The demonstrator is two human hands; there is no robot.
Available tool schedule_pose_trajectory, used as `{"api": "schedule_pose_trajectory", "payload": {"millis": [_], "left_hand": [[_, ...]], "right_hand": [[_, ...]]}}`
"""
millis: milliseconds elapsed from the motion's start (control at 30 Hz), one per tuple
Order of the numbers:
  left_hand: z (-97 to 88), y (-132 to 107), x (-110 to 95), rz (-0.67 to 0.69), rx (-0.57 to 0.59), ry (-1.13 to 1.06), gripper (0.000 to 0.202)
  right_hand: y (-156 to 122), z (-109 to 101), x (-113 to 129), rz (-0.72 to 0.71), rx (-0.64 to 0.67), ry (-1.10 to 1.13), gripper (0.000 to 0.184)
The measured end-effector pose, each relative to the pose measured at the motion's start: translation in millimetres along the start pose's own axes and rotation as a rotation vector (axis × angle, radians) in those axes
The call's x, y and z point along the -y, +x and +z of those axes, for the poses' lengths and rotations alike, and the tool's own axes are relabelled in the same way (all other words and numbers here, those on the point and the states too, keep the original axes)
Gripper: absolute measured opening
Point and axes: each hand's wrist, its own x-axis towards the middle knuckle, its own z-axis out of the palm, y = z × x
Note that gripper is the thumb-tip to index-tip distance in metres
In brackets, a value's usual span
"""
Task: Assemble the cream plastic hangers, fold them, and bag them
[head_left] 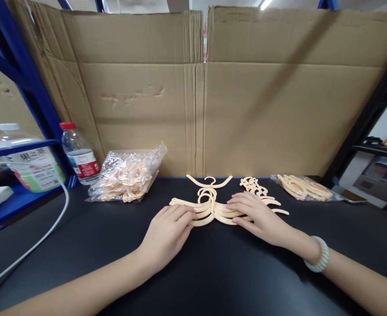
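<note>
We hold a stack of beige clothes hangers [212, 211] on the black tabletop [213, 276], straight in front of us. Our left hand [169, 230] grasps the left arms of the stack, fingers curled over the top and thumb at the near side. Our right hand [262, 218] closes over the right arms, its fingers bent across them and its thumb along the near edge; how firmly either one presses, we cannot tell. Between our hands the hanger centres overlap, with their curved hooks pointing away from us. Past our right hand we see curved tips sticking out, though we cannot tell whether they all belong to the stack. We wear a pale beaded bracelet [317, 254] on the right wrist.

Just behind the stack we have a single hanger [224, 181] lying flat, and to its right a small pile of beige hooks [253, 186]. Farther right lies a clear bag of curved hanger arms [307, 188]. On the left we see a fuller plastic bag of beige parts [127, 175], beside a red-capped bottle [81, 158]. Upright cardboard sheets [141, 96] stand behind everything.
</note>
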Motion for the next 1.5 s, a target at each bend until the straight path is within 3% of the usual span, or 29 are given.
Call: {"api": "schedule_pose_trajectory", "payload": {"millis": [367,667,800,867,967,1067,1233,1367,1500], "left_hand": [[1.0,-3,2,0.039,-0.007,-0.027,0.018],[-6.5,1,1,0.168,0.014,-0.058,0.019],[-10.3,8,8,0.156,-0.015,-0.069,0.019],[-12.3,16,14,0.109,0.018,-0.029,0.019],[-12.3,38,29,-0.003,0.196,0.069,0.020],[-2.7,66,50,-0.063,0.299,0.109,0.025],[32.2,103,82,-0.036,0.385,0.093,0.031],[54.0,113,91,0.008,0.432,0.055,0.027],[60.1,113,91,0.029,0.441,0.041,0.017]], "right_hand": [[-3,2,-16,0.015,-0.070,-0.005,0.018],[-6,-6,-42,0.093,-0.191,-0.043,0.016],[-7,-13,-59,0.123,-0.257,-0.079,0.019],[-7,-17,-68,0.157,-0.272,-0.091,0.023],[-9,-20,-79,0.217,-0.272,-0.108,0.026],[-12,-19,-87,0.261,-0.249,-0.096,0.028],[-19,-15,-97,0.318,-0.258,-0.071,0.030],[-23,-17,-105,0.351,-0.279,-0.083,0.030],[-24,-24,-110,0.380,-0.281,-0.097,0.029]]}}
